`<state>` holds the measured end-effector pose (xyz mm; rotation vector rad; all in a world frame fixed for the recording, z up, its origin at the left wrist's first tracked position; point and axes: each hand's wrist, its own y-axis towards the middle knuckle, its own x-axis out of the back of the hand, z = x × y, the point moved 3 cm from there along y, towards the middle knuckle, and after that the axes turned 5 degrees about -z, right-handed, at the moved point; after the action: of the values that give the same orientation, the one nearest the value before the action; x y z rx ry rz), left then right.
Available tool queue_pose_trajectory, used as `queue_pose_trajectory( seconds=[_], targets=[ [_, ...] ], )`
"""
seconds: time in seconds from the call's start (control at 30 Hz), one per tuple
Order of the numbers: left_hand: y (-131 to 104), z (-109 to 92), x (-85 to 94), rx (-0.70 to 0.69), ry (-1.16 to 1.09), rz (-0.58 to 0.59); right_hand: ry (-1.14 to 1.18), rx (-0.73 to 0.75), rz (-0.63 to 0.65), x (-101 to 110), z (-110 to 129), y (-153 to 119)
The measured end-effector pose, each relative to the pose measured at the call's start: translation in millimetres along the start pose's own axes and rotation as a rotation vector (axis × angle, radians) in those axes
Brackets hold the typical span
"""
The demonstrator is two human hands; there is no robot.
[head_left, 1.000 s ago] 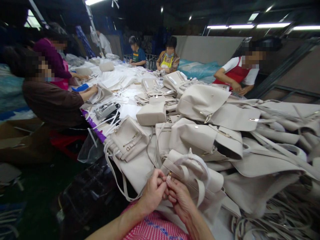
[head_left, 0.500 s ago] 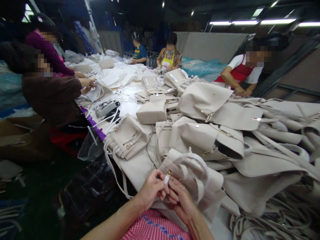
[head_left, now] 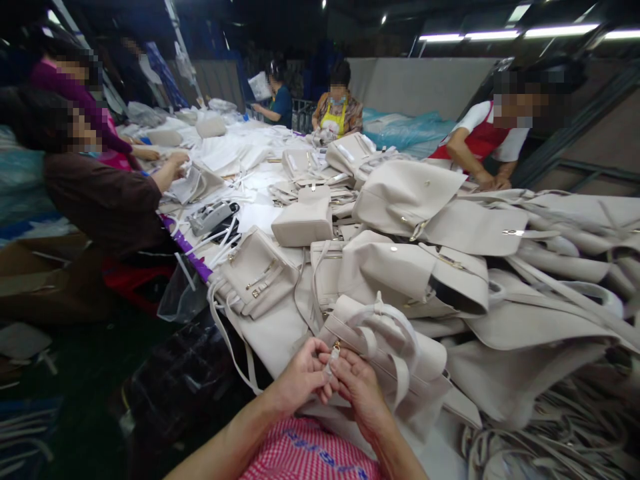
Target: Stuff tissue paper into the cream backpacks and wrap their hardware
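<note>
Close in front of me lies a beige handbag (head_left: pixel 373 333) on its side, its rounded handle (head_left: pixel 407 327) covered in pale wrapping. A zipper pull (head_left: pixel 332 359) in whitish wrapping hangs from a gold-coloured fitting at the near end of the bag. My left hand (head_left: pixel 303 373) pinches the pull from the left, fingertips closed on it. On the other side, my right hand (head_left: pixel 356 383) grips the same pull between thumb and fingers. The fingers hide its lower end.
Beige bags (head_left: pixel 415 267) are heaped ahead and to the right. Another bag (head_left: pixel 260 273) lies to the left near the purple table edge (head_left: pixel 200 267). Loose straps (head_left: pixel 545 427) pile up at lower right. Co-workers sit and stand around the table; one in a red apron (head_left: pixel 483 143) works at right.
My fingers have shifted slightly around the wrapped pull, which both hands still hold. The far co-worker in blue now holds up a white sheet; the co-worker at left has moved their hands.
</note>
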<state>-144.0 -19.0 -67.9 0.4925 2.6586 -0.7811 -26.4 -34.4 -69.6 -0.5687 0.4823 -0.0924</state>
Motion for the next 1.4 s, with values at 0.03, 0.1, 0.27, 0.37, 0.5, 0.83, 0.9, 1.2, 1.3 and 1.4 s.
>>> queue_pose_trajectory(
  seconds=[0.03, 0.1, 0.27, 0.37, 0.5, 0.83, 0.9, 1.2, 1.3, 1.4],
  targets=[
    [-1.0, -2.5, 0.3, 0.018, 0.03, 0.011, -0.006, 0.004, 0.002, 0.3, -0.2, 0.4],
    [-2.6, -7.6, 0.4, 0.028, 0.155, -0.006, -0.026, 0.017, 0.023, -0.1, -0.4, 1.2],
    [0.9, -16.0, -1.5, -0.053, 0.499, -0.289, -0.072, 0.025, 0.079, -0.6, 1.7, 1.4],
    [7.8, -11.9, -4.1, 0.014, 0.477, -0.306, -0.036, -0.001, 0.124, -1.9, 5.3, -2.6],
    [11.3, -7.2, -3.6, 0.01, 0.317, -0.252, 0.058, -0.028, 0.138, -5.0, 9.6, -8.9],
    [-1.7, 0.3, -1.4, 0.033, 0.133, -0.279, -0.144, 0.027, -0.048, -3.1, 7.7, -8.4],
    [-1.2, 1.3, -1.8, 0.032, 0.11, -0.3, -0.26, 0.11, -0.181, 1.8, 11.2, -10.3],
    [-1.8, 4.0, -1.6, 0.091, -0.021, -0.329, -0.578, 0.418, -0.304, 15.4, 17.0, -9.1],
    [-2.0, 1.3, -3.8, 0.098, -0.045, -0.327, -0.654, 0.503, -0.292, 15.6, 20.3, -8.3],
    [-2.2, -1.3, -5.4, 0.099, -0.043, -0.324, -0.688, 0.556, -0.274, 13.9, 23.3, -8.4]
  ],
)
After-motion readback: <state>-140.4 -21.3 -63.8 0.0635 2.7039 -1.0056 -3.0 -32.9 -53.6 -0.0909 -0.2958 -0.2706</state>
